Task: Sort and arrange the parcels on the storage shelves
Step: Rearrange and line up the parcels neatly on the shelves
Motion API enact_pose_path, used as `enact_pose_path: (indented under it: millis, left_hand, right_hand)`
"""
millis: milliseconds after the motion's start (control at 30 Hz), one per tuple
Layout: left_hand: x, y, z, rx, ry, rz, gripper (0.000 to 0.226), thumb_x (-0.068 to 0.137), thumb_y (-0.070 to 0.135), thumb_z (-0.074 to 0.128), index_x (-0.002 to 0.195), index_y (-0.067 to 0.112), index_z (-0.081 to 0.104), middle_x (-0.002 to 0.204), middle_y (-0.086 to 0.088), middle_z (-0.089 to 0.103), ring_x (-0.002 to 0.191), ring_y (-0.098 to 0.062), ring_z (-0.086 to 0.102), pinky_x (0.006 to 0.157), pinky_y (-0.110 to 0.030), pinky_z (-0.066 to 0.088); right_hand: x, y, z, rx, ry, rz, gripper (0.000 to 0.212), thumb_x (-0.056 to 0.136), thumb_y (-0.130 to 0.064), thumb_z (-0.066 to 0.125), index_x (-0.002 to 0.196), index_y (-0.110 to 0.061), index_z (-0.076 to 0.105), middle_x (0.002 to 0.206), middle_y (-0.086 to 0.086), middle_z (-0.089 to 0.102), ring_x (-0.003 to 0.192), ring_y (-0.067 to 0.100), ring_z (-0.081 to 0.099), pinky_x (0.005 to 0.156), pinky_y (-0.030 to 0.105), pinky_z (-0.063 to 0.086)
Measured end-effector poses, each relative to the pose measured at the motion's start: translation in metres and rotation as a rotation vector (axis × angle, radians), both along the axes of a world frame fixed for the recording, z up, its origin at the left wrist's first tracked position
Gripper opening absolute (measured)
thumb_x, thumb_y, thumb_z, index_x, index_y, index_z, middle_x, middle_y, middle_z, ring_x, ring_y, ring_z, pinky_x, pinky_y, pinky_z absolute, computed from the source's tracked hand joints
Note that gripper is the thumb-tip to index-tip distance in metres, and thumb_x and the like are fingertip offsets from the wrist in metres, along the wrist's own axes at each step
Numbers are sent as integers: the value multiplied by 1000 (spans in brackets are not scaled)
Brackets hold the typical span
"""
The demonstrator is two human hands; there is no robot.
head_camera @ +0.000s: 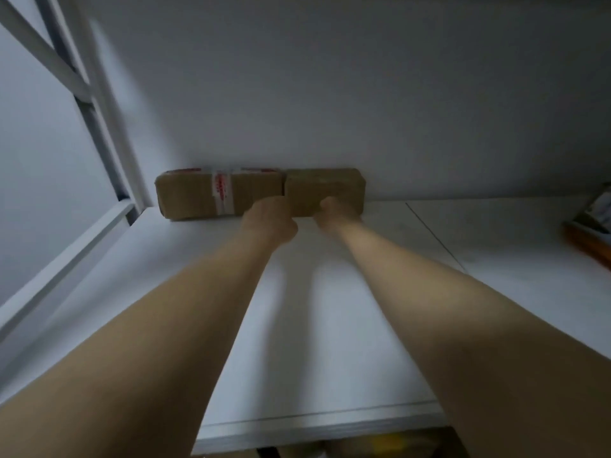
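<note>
Two brown cardboard parcels stand side by side against the back wall of a white shelf (330, 325). The left one, the taped parcel (198, 196), has a white and red tape band. The plain parcel (325, 185) touches its right end. Both my arms reach straight forward to the plain parcel. My left hand (269, 219) is against its lower left front corner, at the seam between the two parcels. My right hand (337, 209) rests against its lower front face. The view is blurred and my fingers are mostly hidden behind the backs of my hands; nothing is lifted.
A white metal shelf frame (82, 94) with diagonal bars rises at the left. At the far right edge lies another brown parcel (591, 233) with a pale label. The shelf's front edge (314, 428) runs below my forearms, with a lower level underneath.
</note>
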State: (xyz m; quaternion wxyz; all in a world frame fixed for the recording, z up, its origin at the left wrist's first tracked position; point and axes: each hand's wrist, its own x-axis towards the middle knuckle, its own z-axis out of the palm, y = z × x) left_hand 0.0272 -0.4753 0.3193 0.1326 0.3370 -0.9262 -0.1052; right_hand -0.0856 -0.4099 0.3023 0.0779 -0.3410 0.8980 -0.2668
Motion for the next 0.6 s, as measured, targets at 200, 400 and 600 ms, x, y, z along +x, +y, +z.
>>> enact_pose_path:
  millis: [200,400,600]
  left_hand:
    - [-47,-39,-22,-26,-38,-76,38,85,4,48,121,7,60,119,-14,62,112,-31,59,85,-34,48]
    - [-84,-61,-35,15,-7,-51,52,88,10,46,139,11,39,133,-19,44,125,-37,44,99,-42,42]
    - [-104,-75,-31,143,74,-5,71,87,5,49,150,12,18,140,-25,39,126,-41,43,100,-41,40]
  right_hand:
    - [-29,-30,-24,23,95,-13,42,94,-12,46,135,0,45,142,18,43,133,34,40,105,39,40]
    - [-49,-58,-37,-22,182,-146,57,96,-15,47,148,-14,24,156,19,8,144,40,8,114,49,17]
    - [-84,-61,-36,-349,-142,-522,76,91,-13,47,152,-9,3,159,15,-4,147,31,-4,119,42,2]
